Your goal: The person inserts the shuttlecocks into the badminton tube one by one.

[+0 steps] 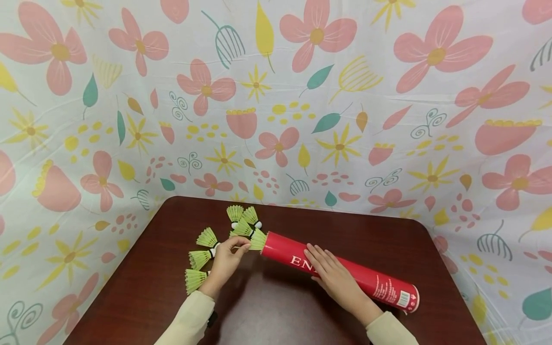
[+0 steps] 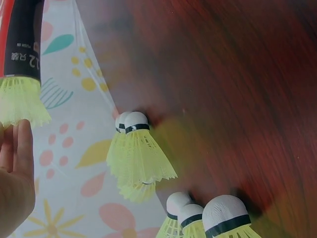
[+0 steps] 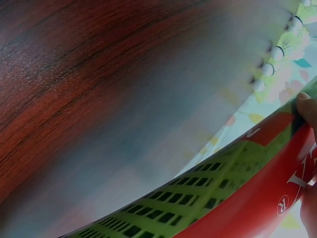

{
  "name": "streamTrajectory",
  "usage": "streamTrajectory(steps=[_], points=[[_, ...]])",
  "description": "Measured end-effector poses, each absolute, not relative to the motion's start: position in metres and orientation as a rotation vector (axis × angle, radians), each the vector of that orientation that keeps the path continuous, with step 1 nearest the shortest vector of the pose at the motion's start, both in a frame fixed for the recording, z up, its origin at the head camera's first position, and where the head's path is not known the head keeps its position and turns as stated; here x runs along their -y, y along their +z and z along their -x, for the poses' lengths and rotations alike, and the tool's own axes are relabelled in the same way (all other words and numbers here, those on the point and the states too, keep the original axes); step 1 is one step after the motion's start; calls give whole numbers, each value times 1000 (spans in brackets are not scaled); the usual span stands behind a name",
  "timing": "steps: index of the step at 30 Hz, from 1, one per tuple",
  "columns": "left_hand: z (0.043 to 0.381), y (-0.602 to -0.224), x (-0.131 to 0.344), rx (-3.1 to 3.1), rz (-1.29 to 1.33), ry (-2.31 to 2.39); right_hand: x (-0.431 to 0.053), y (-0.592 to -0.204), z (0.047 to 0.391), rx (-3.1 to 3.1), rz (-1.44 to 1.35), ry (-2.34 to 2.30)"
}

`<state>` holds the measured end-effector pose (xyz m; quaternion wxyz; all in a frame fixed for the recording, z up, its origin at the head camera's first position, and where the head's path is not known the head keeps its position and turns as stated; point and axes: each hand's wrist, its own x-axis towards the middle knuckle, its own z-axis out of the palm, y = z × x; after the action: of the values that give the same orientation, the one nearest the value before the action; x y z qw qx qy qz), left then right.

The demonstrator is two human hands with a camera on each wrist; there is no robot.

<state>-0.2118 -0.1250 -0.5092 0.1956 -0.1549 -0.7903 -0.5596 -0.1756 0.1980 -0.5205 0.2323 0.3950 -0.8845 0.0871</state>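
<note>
A long red shuttlecock tube [image 1: 297, 249] lies slantwise over the dark table, its mouth toward the left. My right hand [image 1: 332, 274] holds it around the middle, fingers over the top. With thumb and fingertips, my left hand [image 1: 227, 262] pinches the feather edge of a yellow-green shuttlecock [image 1: 258, 238] at the tube's mouth. Its skirt sticks out in the left wrist view; its cork is hidden inside the tube. In the right wrist view, the tube's printed green and red side [image 3: 198, 198] runs beneath the right hand's fingers [image 3: 308, 111].
Several loose yellow-green shuttlecocks [image 1: 200, 259] lie left of my left hand. More shuttlecocks [image 1: 235, 213] sit behind the tube's mouth. The brown table [image 1: 267, 306] has rounded back corners, and a flower-patterned cloth [image 1: 276, 96] hangs behind and beside it.
</note>
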Motion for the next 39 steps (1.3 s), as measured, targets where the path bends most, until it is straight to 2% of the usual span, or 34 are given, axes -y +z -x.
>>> streamTrajectory(steps=[11,22,31,39], points=[[205,-498,114,2270,447,-1573,-196,-520,174,2429,-1091,261],[208,-511,113,2269,540,-1541,-194,-520,171,2439,-1083,236],[193,-481,108,2236,673,-1478,-194,-520,170,2396,-1092,265],[193,-478,106,2212,689,-1468,-193,-519,171,2385,-1102,258]])
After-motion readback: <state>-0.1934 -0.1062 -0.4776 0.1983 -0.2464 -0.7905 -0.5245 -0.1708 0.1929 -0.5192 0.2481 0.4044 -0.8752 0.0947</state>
